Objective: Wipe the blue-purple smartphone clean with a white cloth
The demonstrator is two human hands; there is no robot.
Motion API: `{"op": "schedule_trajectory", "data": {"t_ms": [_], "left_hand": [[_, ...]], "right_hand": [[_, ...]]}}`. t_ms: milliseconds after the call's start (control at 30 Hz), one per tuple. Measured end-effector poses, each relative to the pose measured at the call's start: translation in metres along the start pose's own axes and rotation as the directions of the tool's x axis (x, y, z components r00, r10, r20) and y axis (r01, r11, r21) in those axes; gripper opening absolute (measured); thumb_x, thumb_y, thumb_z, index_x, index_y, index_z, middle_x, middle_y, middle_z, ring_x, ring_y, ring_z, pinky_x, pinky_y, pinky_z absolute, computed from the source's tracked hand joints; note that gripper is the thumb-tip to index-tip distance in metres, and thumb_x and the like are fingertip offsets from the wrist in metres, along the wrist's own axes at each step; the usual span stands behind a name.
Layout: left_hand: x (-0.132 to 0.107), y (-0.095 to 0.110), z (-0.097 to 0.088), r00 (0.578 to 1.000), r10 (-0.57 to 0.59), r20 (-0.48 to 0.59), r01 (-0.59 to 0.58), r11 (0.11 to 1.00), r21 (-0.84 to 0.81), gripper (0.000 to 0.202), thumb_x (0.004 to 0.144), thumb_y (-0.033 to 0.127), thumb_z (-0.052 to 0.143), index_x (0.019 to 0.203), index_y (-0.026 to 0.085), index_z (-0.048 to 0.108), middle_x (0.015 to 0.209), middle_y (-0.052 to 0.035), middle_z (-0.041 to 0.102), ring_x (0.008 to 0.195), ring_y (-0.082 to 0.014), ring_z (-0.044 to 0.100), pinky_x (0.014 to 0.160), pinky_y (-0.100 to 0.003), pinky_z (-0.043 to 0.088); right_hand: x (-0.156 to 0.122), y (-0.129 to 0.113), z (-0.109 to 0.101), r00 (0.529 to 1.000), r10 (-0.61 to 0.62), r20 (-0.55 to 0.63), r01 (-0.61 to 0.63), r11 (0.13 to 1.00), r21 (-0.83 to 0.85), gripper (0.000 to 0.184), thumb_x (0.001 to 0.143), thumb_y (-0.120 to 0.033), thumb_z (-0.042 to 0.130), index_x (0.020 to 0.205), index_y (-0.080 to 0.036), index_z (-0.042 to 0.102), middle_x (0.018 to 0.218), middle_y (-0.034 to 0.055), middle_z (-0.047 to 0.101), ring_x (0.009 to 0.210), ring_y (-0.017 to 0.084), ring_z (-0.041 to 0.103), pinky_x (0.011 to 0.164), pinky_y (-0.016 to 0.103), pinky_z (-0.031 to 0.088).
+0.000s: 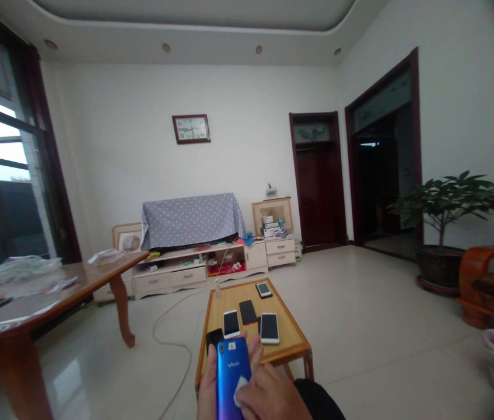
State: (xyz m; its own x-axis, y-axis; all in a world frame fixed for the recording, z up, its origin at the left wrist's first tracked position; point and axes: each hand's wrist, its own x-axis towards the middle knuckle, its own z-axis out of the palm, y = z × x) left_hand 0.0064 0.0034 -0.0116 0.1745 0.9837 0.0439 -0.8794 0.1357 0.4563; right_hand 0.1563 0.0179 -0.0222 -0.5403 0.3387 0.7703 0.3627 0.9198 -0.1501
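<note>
In the head view, the person's left hand [207,392] rises from the bottom edge of the picture and holds a blue phone [233,376] with its back turned up, the camera lens near the top corner and the maker's word across the middle. The left grip is closed around the phone's left edge, the fingers hidden underneath. The right hand [268,391] lies against the phone's right side and presses a small white cloth [241,389] onto the lower part of the blue back; its grip is closed on the cloth, with the fingertips reaching up along the phone's right edge. The phone sits low in the middle of the view, above the near end of a small wooden desk [293,341].

On that desk lie more phones: a white phone [231,324] and a second white phone [269,328] side by side with a black phone [247,312] between them and slightly farther back, a dark phone [214,338] just beside the blue one's top end, and a far phone [263,289] near the far edge. A white cable [172,326] curls over the tiled floor to the left. A larger brown table [45,297] stands on the left, carrying plastic bags. At the back wall a covered cabinet [192,221] stands under a wall clock [191,129], and a potted plant [445,221] stands on the right.
</note>
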Motion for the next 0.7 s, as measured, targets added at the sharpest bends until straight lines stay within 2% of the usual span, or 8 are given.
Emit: {"op": "schedule_trajectory", "data": {"t_ms": [67,133,233,333,400,567,633,700], "left_hand": [[-0.002,-0.003,0.005,0.999,0.006,0.045,-0.004,0.999,-0.045,0.067,0.093,0.065,0.046,0.147,0.026,0.050,0.139,-0.0145,0.064,0.137,-0.0343,0.051,0.118,-0.054,0.031],[-0.002,-0.007,0.006,0.999,0.012,0.035,-0.011,0.999,-0.040,0.064,0.095,0.062,0.047,0.147,0.025,0.051,0.139,-0.0145,0.064,0.136,-0.0337,0.052,0.118,-0.054,0.031],[-0.001,-0.012,0.003,0.996,0.027,-0.082,-0.025,0.999,0.029,0.057,0.094,0.054,0.054,0.141,0.020,0.057,0.129,-0.0142,0.070,0.126,-0.0329,0.061,0.115,-0.051,0.037],[-0.002,-0.008,-0.001,0.985,0.031,-0.170,-0.016,0.996,0.088,0.050,0.094,0.046,0.058,0.134,0.017,0.063,0.120,-0.0131,0.074,0.118,-0.0316,0.066,0.111,-0.048,0.042],[-0.003,-0.004,-0.003,0.992,0.022,-0.124,-0.013,0.998,0.066,0.053,0.095,0.049,0.055,0.138,0.018,0.060,0.124,-0.0141,0.072,0.122,-0.0319,0.064,0.113,-0.048,0.040],[-0.003,-0.008,-0.004,0.996,-0.013,0.090,0.020,0.997,-0.071,0.075,0.090,0.072,0.043,0.151,0.028,0.045,0.142,-0.0146,0.061,0.138,-0.0343,0.050,0.119,-0.055,0.028],[0.000,-0.013,-0.003,0.992,-0.036,0.119,0.044,0.997,-0.065,0.076,0.092,0.072,0.038,0.154,0.027,0.040,0.145,-0.0148,0.059,0.140,-0.0342,0.048,0.120,-0.056,0.025],[0.002,-0.017,-0.001,0.996,-0.027,0.090,0.031,0.999,-0.040,0.074,0.095,0.068,0.036,0.154,0.024,0.039,0.143,-0.0157,0.060,0.139,-0.0338,0.049,0.120,-0.055,0.025]], "right_hand": [[-0.010,-0.005,0.008,0.998,-0.063,0.007,0.063,0.998,0.007,0.008,0.095,-0.026,0.060,0.092,-0.029,0.066,0.081,0.0014,0.060,0.073,0.019,0.056,0.073,0.030,0.048],[-0.008,-0.006,0.006,0.997,-0.071,-0.001,0.071,0.997,0.008,0.008,0.095,-0.026,0.059,0.094,-0.028,0.067,0.082,0.0024,0.060,0.075,0.020,0.057,0.074,0.032,0.048],[0.015,-0.001,-0.012,0.998,0.065,-0.022,-0.065,0.998,0.008,0.014,0.097,-0.024,0.054,0.103,-0.024,0.067,0.092,0.0067,0.063,0.087,0.024,0.058,0.081,0.037,0.048],[0.032,0.005,-0.026,0.980,0.195,-0.044,-0.194,0.981,0.025,0.018,0.099,-0.021,0.051,0.106,-0.023,0.068,0.095,0.0072,0.063,0.091,0.023,0.058,0.081,0.036,0.047],[0.027,0.003,-0.024,0.984,0.174,-0.030,-0.172,0.984,0.042,0.018,0.098,-0.020,0.052,0.106,-0.024,0.068,0.097,0.0073,0.063,0.092,0.023,0.058,0.081,0.036,0.047],[-0.006,-0.016,-0.001,0.998,-0.062,0.012,0.061,0.996,0.065,0.014,0.094,-0.024,0.054,0.096,-0.024,0.068,0.083,0.0041,0.060,0.076,0.020,0.057,0.072,0.032,0.046],[-0.005,-0.018,0.001,0.997,-0.067,0.027,0.065,0.996,0.061,0.013,0.094,-0.027,0.055,0.096,-0.025,0.068,0.081,0.0033,0.059,0.073,0.019,0.056,0.070,0.031,0.045],[0.009,-0.015,-0.004,0.999,0.002,0.038,-0.003,0.999,0.046,0.014,0.095,-0.026,0.055,0.100,-0.025,0.068,0.086,0.0043,0.061,0.080,0.021,0.057,0.075,0.033,0.044]]}}
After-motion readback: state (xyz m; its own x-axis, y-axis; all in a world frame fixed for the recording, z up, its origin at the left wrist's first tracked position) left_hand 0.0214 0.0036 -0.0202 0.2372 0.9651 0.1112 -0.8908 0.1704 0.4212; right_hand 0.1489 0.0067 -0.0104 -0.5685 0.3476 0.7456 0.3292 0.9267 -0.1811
